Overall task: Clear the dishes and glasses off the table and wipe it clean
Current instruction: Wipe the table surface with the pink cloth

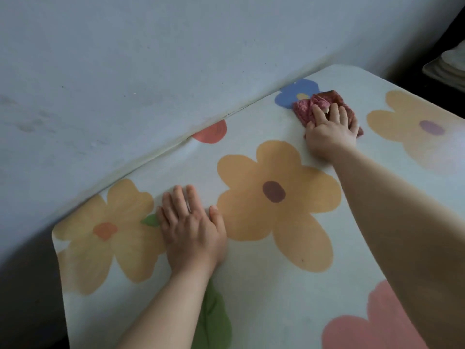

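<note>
The table [251, 285] carries a pale cover printed with big yellow, pink and blue flowers. A crumpled dark pink cloth [305, 108] lies at the far side, next to the wall, over a blue flower. My right hand [329, 132] presses flat on that cloth, fingers spread and fairly straight. My left hand [192, 230] rests palm down on the cover near the left end, fingers straight and holding nothing. No dishes or glasses stand on the table.
A grey wall [151, 59] runs along the table's far edge. At the top right, beyond the table, pale stacked dishes [450, 62] sit on a dark surface. The table's left edge drops to a dark floor [25, 298].
</note>
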{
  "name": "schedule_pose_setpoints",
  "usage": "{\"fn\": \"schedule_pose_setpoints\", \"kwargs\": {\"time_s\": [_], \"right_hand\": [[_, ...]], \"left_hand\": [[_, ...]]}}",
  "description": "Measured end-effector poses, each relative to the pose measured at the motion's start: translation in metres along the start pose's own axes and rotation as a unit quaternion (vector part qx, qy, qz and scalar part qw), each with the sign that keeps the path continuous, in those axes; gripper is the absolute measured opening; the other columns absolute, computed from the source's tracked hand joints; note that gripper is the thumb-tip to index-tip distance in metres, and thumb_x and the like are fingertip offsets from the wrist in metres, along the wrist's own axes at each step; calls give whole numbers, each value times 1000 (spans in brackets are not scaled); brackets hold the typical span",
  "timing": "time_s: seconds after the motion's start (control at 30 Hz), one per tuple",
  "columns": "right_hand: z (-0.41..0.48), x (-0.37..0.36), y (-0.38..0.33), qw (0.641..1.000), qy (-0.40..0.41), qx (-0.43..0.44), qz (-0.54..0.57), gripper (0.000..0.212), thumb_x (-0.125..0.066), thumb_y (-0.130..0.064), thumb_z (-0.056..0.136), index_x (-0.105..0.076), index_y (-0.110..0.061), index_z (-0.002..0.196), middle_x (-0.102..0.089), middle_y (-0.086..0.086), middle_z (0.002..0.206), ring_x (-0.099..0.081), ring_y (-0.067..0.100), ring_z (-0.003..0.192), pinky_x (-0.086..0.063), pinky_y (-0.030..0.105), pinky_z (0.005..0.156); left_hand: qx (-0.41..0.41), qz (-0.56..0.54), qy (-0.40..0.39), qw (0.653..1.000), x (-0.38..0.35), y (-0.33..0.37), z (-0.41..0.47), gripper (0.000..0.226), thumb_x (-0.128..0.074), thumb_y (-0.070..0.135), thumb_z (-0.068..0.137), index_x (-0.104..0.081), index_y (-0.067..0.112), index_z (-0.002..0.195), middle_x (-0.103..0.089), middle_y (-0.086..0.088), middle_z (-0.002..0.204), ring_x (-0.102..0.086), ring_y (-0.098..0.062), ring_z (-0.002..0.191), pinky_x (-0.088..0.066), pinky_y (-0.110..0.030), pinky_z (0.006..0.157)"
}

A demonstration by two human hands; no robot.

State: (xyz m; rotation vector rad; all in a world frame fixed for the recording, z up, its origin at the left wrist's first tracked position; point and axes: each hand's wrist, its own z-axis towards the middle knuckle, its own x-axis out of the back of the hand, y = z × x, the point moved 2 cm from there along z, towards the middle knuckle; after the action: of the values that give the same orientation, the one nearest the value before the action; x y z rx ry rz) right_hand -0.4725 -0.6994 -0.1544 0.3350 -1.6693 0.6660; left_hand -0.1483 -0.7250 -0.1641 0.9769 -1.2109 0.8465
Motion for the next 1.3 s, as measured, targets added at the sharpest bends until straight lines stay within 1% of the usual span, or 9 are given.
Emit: {"fn": "schedule_pose_setpoints", "kwargs": {"time_s": [0.4, 0.47, 0.6, 0.77, 0.93, 1.03, 1.13, 1.2, 1.3], "right_hand": [[-197, -22, -18, 968, -23, 248, -18, 56, -21, -49, 92, -24, -44, 148, -11, 1, 162, -3, 16, 149, 2, 42, 120], [-200, -11, 22, 971, -13, 237, -2, 63, -19, -52, 86, -32, -42, 146, -19, 2, 160, -10, 16, 149, -4, 39, 120], [-202, 9, 107, 999, -9, 49, -19, 53, -32, -42, 98, -19, -41, 150, -6, 1, 163, 0, 15, 149, 4, 34, 120], [-227, 2, 74, 997, -39, -70, -23, 58, -26, -42, 98, -5, -39, 152, 9, 5, 162, 10, 21, 149, 10, 46, 118], [-316, -36, -28, 991, -57, 114, -28, 65, -11, -48, 88, -11, -36, 152, 3, 12, 162, 7, 26, 149, 10, 50, 117], [-388, -51, -79, 969, -71, 238, -15, 59, -33, -42, 87, -39, -32, 145, -29, 15, 155, -23, 31, 145, -6, 50, 114], [-402, -50, -72, 946, -96, 309, -30, 56, -42, -44, 84, -45, -37, 140, -42, 8, 149, -36, 25, 140, -12, 44, 112], [-382, -39, -47, 948, -90, 303, -30, 58, -36, -47, 86, -40, -40, 143, -35, 6, 154, -30, 23, 144, -7, 38, 114], [-337, -22, -5, 983, -39, 176, -36, 59, -26, -48, 93, -20, -39, 150, -11, 4, 162, -5, 18, 149, 5, 32, 116]], "left_hand": [[-17, -19, -25, 999, 4, 0, 2, 55, -48, 34, 87, -43, 1, 131, -37, -21, 141, -27, -43, 133, -19, -55, 112], [-22, -34, -39, 998, 6, -2, 2, 56, -47, 33, 87, -41, 0, 132, -35, -19, 144, -25, -40, 136, -17, -53, 113], [-103, -93, -72, 988, 15, -17, -7, 71, -32, 33, 77, -37, -4, 138, -28, -20, 152, -24, -33, 141, -15, -44, 116], [-135, -106, -89, 981, 28, -58, -51, 78, -34, 32, 76, -31, -8, 142, -26, -25, 152, -25, -37, 141, -18, -40, 117], [-80, -66, -94, 990, 44, -91, -83, 73, -40, 28, 81, -29, -7, 144, -25, -24, 152, -26, -38, 140, -19, -45, 115], [-32, -38, -90, 995, 53, -116, -97, 66, -54, 15, 83, -33, -9, 141, -29, -25, 150, -26, -39, 139, -19, -49, 114], [28, -51, -95, 994, 57, -139, -109, 54, -56, 7, 79, -42, -15, 126, -39, -33, 137, -36, -47, 128, -28, -54, 107], [54, -57, -114, 990, 57, -152, -113, 49, -55, 7, 80, -43, -17, 121, -40, -36, 134, -34, -49, 126, -28, -54, 107], [38, -69, -118, 990, 56, -161, -115, 56, -51, 13, 86, -36, -16, 131, -33, -32, 143, -26, -43, 135, -23, -48, 113]]}}
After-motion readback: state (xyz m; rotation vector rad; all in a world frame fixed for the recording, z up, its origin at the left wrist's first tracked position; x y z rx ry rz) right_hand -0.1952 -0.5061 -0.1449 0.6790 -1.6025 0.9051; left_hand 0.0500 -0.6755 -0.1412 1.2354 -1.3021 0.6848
